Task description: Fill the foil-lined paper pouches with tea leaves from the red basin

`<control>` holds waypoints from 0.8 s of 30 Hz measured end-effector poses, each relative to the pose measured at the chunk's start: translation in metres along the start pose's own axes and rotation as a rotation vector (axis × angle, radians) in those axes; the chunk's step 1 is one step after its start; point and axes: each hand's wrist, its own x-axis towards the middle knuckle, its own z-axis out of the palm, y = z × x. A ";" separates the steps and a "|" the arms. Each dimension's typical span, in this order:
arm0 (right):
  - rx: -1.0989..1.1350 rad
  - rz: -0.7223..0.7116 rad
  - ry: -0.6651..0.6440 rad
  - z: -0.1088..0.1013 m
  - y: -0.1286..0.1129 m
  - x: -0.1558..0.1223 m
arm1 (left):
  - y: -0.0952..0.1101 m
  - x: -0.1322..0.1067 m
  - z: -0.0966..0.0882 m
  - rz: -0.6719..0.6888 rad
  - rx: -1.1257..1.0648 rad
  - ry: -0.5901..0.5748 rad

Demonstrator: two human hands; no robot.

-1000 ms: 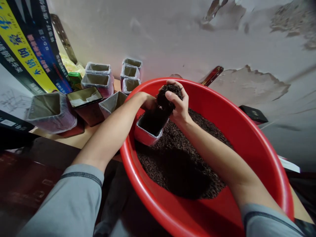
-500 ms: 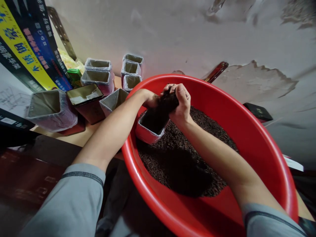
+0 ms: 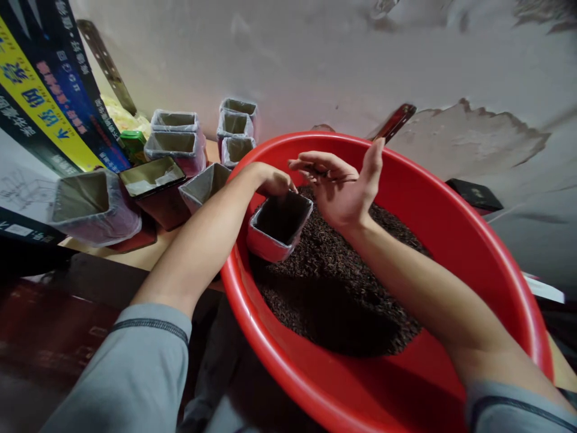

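A big red basin holds a heap of dark loose tea leaves. At its left side a small square red tin lined with clear plastic rests tilted on the leaves, partly filled with them. My left hand grips the tin's far rim, fingers curled over it. My right hand hovers just right of the tin, palm up, fingers stretched out and apart, with only a few leaf bits stuck to it.
Several empty plastic-lined tins stand on the wooden table left of the basin, one large lined tin nearest. Printed boxes lean at the far left. A peeling wall rises behind.
My right hand held a fistful of leaves over the tin, dropped them into it, and has opened empty. The tin shows more leaves inside. My left hand kept its grip.
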 end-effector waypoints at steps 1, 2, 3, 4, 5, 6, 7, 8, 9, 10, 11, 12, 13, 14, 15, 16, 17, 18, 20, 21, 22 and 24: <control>-0.065 0.006 -0.002 -0.016 0.004 0.002 | 0.001 0.000 -0.001 -0.029 0.027 -0.014; -0.152 0.023 0.003 -0.036 0.009 0.005 | 0.001 0.000 -0.002 -0.061 0.053 -0.018; -0.262 0.053 0.013 -0.059 0.015 0.008 | 0.001 0.000 -0.003 -0.089 0.069 -0.019; -0.398 0.102 0.028 -0.084 0.022 0.010 | 0.001 0.000 -0.003 -0.108 0.077 -0.014; -0.566 0.177 0.049 -0.109 0.028 0.011 | -0.001 0.001 -0.004 -0.120 0.065 -0.019; -0.773 0.264 0.082 -0.134 0.033 0.011 | -0.002 0.002 -0.004 -0.116 0.047 -0.045; -0.966 0.349 0.088 -0.156 0.037 0.008 | -0.004 0.004 -0.005 -0.107 0.032 -0.062; -1.050 0.404 0.099 -0.175 0.042 0.004 | -0.007 0.005 -0.005 -0.096 0.017 -0.076; -1.112 0.448 0.101 -0.190 0.047 -0.001 | -0.008 0.007 -0.005 -0.086 0.005 -0.086; -1.135 0.478 0.096 -0.200 0.053 -0.006 | -0.010 0.008 -0.005 -0.079 -0.003 -0.092; -1.131 0.498 0.089 -0.205 0.060 -0.010 | -0.011 0.008 -0.005 -0.076 -0.008 -0.099; -1.126 0.516 0.080 -0.207 0.068 -0.013 | -0.011 0.008 -0.006 -0.077 -0.011 -0.108; -1.117 0.532 0.070 -0.207 0.077 -0.014 | -0.011 0.007 -0.006 -0.081 -0.014 -0.109; -1.103 0.544 0.060 -0.204 0.085 -0.013 | -0.011 0.006 -0.006 -0.087 -0.018 -0.106; -1.087 0.555 0.049 -0.201 0.093 -0.010 | -0.011 0.006 -0.006 -0.092 -0.022 -0.100; -1.072 0.565 0.039 -0.198 0.100 -0.007 | -0.011 0.005 -0.006 -0.097 -0.029 -0.092; -1.059 0.574 0.030 -0.195 0.106 -0.003 | -0.011 0.004 -0.006 -0.097 -0.040 -0.086; -1.048 0.583 0.021 -0.193 0.109 0.000 | -0.012 0.003 -0.006 -0.094 -0.051 -0.083; -1.036 0.604 0.002 -0.191 0.110 0.003 | -0.013 0.003 -0.007 -0.082 -0.065 -0.083; -1.032 0.613 -0.011 -0.192 0.107 0.002 | -0.014 0.003 -0.007 -0.078 -0.068 -0.079; -1.027 0.619 -0.028 -0.192 0.103 -0.001 | -0.014 0.004 -0.007 -0.077 -0.068 -0.075; -1.013 0.624 -0.075 -0.194 0.091 -0.011 | -0.015 0.004 -0.006 -0.082 -0.069 -0.072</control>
